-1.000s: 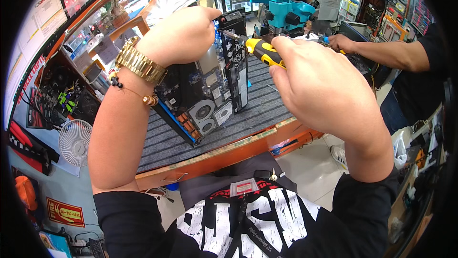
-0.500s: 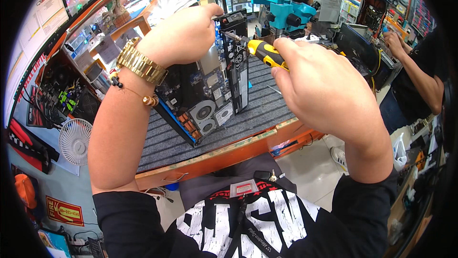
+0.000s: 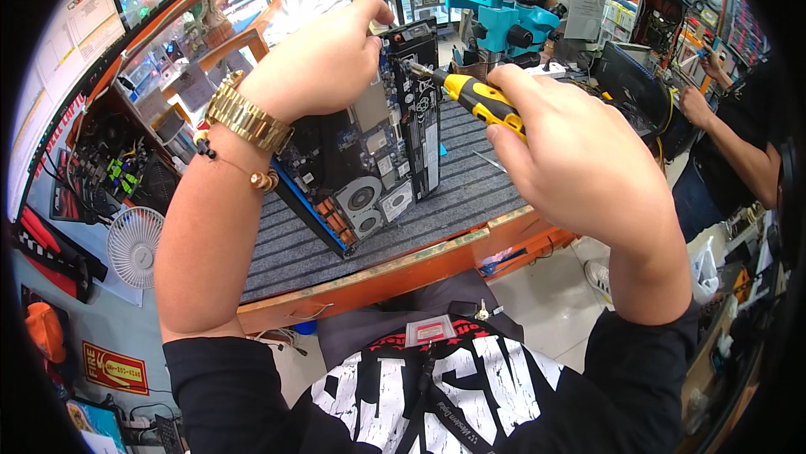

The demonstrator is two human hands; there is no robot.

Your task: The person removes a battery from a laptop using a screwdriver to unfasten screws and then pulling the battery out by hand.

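Observation:
An opened laptop (image 3: 368, 156) stands tilted on its edge on the ribbed grey mat, its bottom cover off. Its circuit board, cooling fans (image 3: 363, 195) and black battery (image 3: 427, 152) are exposed. My left hand (image 3: 332, 64) is closed at its top edge, with most of the fingers hidden behind it. In my right hand (image 3: 579, 160) is a yellow-and-black screwdriver (image 3: 483, 100), held by the handle and pointing left. Its metal tip reaches the upper right part of the laptop; whether it sits in a screw cannot be made out.
Behind the laptop stands a teal microscope (image 3: 516, 28). Slim tweezers (image 3: 489, 162) lie on the grey mat (image 3: 470, 190), which ends at the bench's wooden front edge (image 3: 395, 265). A white fan (image 3: 134, 246) is at left. A co-worker's arm (image 3: 739, 139) is at far right.
My right hand and the screwdriver handle have shifted slightly right and down, with the tip still by the laptop's upper part. My left hand keeps its place on the laptop.

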